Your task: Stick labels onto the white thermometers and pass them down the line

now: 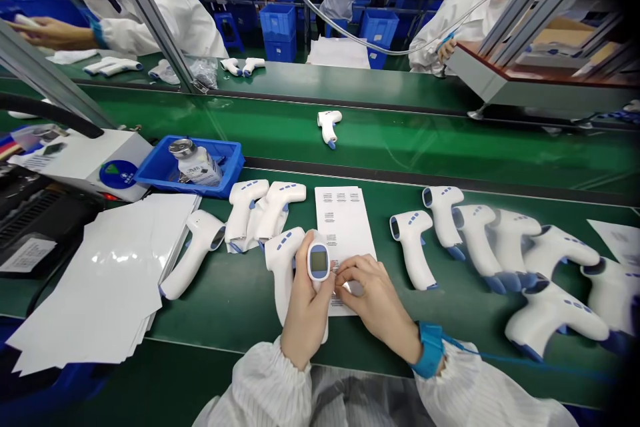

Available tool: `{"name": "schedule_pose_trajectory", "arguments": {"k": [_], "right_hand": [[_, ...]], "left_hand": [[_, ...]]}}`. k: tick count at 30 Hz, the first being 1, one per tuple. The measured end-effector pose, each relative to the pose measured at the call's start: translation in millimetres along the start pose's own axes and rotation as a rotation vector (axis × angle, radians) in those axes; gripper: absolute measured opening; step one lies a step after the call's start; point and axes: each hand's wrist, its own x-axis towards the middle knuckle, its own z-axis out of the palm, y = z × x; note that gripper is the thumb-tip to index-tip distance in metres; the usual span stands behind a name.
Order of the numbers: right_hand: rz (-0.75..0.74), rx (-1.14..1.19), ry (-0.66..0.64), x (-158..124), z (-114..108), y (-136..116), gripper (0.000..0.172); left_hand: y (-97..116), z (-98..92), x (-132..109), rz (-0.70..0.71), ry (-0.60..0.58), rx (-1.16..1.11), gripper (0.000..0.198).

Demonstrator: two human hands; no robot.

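My left hand [303,313] is wrapped round a white and blue infrared thermometer [319,262], its small grey screen facing me. Close beside it, my right hand [374,297] has thumb and fingers pinched together; whatever is between them is too small to make out. Beneath both hands lies a white sheet of printed labels [345,213], with rows of small dark text. Another thermometer [281,267] lies just left of my left hand, partly covered by it. A blue wrist strap [429,349] with a cord circles my right wrist.
Several thermometers [415,247] lie to the right, and more [243,210] to the left. A stack of white paper [100,280] is at left, below a blue tray [233,170] holding a bottle. One thermometer [329,127] rests on the green conveyor belt [425,140]. Co-workers sit across.
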Motion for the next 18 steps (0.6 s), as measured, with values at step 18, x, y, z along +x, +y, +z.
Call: {"name": "schedule_pose_trajectory", "arguments": {"k": [18], "right_hand": [[-0.041,0.358,-0.074,2.2,-65.9,-18.8,0.010]], "left_hand": [[5.3,26.3,-9.1,-0.098,-0.213,-0.084,0.068]]}}
